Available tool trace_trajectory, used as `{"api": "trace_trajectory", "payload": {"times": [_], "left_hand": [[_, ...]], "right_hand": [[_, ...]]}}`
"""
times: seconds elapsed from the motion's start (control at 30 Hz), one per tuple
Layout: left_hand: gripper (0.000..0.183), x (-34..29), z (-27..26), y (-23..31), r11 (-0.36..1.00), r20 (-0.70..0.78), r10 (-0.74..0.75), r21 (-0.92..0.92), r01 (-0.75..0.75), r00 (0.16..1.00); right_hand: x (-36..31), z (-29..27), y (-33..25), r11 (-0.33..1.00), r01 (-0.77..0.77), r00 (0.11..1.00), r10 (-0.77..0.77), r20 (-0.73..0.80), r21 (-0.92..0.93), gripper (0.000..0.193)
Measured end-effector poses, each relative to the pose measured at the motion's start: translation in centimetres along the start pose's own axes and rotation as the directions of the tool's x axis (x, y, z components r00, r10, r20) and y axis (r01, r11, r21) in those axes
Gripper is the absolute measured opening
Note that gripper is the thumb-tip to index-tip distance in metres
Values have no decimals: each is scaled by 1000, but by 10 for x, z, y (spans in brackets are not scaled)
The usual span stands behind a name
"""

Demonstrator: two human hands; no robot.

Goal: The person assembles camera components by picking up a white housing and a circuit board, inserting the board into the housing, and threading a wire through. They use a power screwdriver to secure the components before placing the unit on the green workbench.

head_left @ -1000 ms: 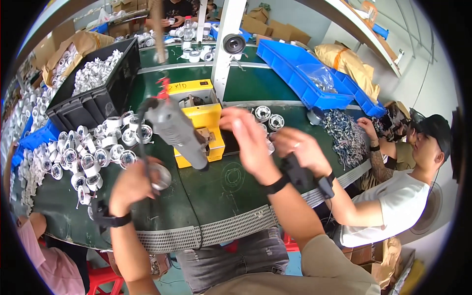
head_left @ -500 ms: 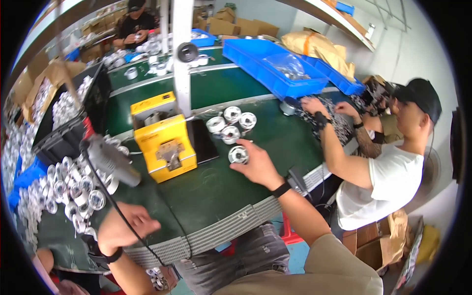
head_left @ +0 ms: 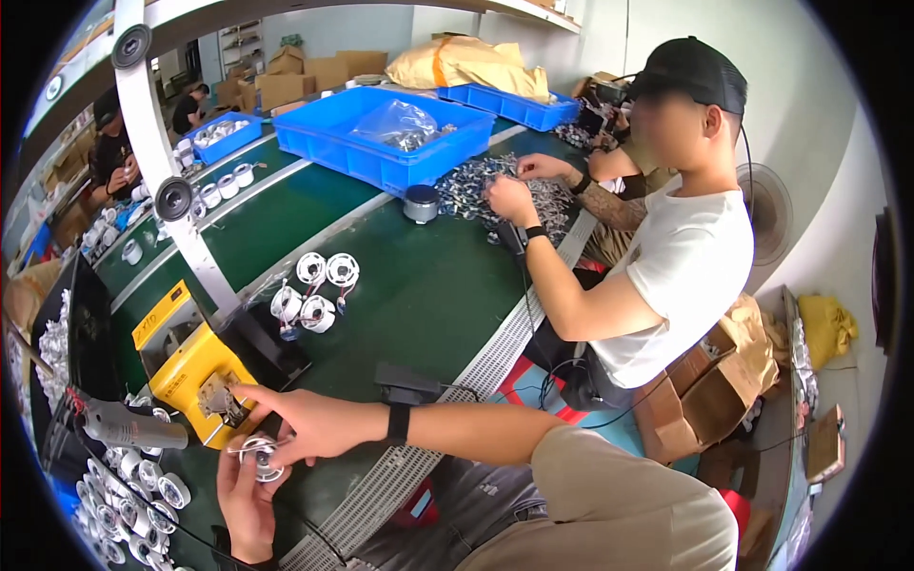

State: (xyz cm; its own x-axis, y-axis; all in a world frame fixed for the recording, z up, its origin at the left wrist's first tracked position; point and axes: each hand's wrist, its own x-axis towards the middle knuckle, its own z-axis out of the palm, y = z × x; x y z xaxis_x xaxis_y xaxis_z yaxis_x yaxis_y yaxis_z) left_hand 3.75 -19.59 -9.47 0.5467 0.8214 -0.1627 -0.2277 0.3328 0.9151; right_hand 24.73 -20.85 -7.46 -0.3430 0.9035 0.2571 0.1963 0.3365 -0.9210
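A white round housing (head_left: pixel 255 459) with a spoked ring and a dark centre is between my two hands, low over the green bench. My left hand (head_left: pixel 246 500) grips it from below and the left, fingers curled round its side. My right hand (head_left: pixel 328 425) closes on its right edge, with the index finger reaching over toward the yellow box (head_left: pixel 198 381). That box stands just beyond the hands and has a metal fitting on its front. A grey power screwdriver (head_left: pixel 133 427) hangs to their left. Beyond the box, several similar housings (head_left: pixel 317 312) with short wires stand in a cluster.
Many white housings (head_left: pixel 133 504) are heaped at the lower left. A black panel (head_left: pixel 268 341) stands beside the box. A blue tray (head_left: pixel 328 143) lies farther back. At the right, a co-worker in a white shirt (head_left: pixel 681 257) handles a pile of small parts (head_left: pixel 476 181).
My right hand has brought the white round housing left and nearer, and my left hand has closed on it too. The head view has swung right.
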Motion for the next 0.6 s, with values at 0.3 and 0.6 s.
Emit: {"api": "trace_trajectory", "payload": {"times": [0.3, 0.6], "left_hand": [[39, -11, 0, 1, 993, -74, 112, 49, -109, 991], [46, 14, -9, -4, 962, -12, -13, -274, 9, 1000]], "right_hand": [[6, 13, 38, 924, -12, 1000, 6, 17, 382, 15], [-4, 12, 18, 995, -50, 998, 46, -39, -83, 20]]}}
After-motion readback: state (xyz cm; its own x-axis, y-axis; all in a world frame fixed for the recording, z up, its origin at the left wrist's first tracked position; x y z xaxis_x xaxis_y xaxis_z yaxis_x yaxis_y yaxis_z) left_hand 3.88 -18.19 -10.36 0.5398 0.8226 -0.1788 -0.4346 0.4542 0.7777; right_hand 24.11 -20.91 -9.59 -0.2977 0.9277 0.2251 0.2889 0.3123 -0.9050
